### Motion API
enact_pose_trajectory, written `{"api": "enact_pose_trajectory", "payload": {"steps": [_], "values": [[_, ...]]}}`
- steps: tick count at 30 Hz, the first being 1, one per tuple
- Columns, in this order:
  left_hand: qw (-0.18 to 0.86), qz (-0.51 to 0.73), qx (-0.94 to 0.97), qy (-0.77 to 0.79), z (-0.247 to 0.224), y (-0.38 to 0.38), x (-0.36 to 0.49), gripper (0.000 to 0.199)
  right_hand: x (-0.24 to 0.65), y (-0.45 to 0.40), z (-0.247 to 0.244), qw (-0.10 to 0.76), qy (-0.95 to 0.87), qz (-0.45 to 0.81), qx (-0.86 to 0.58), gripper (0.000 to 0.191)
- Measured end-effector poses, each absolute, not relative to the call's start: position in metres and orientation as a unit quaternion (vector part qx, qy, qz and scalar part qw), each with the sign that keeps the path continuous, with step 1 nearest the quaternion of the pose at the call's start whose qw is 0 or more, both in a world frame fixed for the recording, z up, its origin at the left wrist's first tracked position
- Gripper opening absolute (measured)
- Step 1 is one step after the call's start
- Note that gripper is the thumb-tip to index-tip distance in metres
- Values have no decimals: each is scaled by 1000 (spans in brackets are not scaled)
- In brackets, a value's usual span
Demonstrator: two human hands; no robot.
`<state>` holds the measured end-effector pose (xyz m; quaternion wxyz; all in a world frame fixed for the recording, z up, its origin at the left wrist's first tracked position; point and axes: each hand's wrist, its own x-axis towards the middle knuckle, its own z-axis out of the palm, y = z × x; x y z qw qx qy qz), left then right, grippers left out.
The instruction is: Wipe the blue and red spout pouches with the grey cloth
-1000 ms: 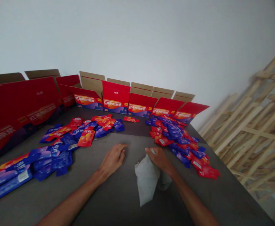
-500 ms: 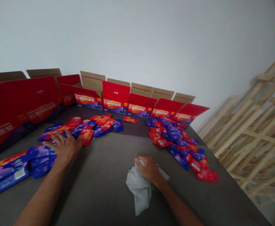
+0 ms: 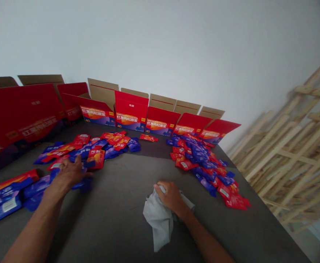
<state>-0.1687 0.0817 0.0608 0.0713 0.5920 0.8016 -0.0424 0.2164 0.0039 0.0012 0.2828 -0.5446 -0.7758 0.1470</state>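
Roughly: L hand (image 3: 69,173) open, fingers splayed, no clear grasp, over blue & red sachets (image 3: 85,185) at front of L pile, L forearm (image 3: 36,215) reaching in diagonally, low flat hand seemingly best to avoid scattering them; R hand (image 3: 172,197) clenched on grey cloth (image 3: 158,219) on dark table (image 3: 121,226).

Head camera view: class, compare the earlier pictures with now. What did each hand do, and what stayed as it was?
The left hand moved from the grey table leftward onto the blue and red sachets, fingers spread; no grip is clear. The right hand stayed on the crumpled white cloth. The right-side sachet pile and red cartons stayed put.
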Motion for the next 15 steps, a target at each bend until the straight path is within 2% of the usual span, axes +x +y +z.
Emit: {"api": "enact_pose_trajectory", "payload": {"steps": [6,11,15], "values": [[86,-82,637,762,66,80,-166,48,217,3,4,284,-782,145,-536,36],[80,-72,624,774,67,78,-164,52,217,3,5,279,-786,146,-531,35],[116,-17,611,783,69,80,-160,69,217,3,5,274,-786,149,-534,36]]}}
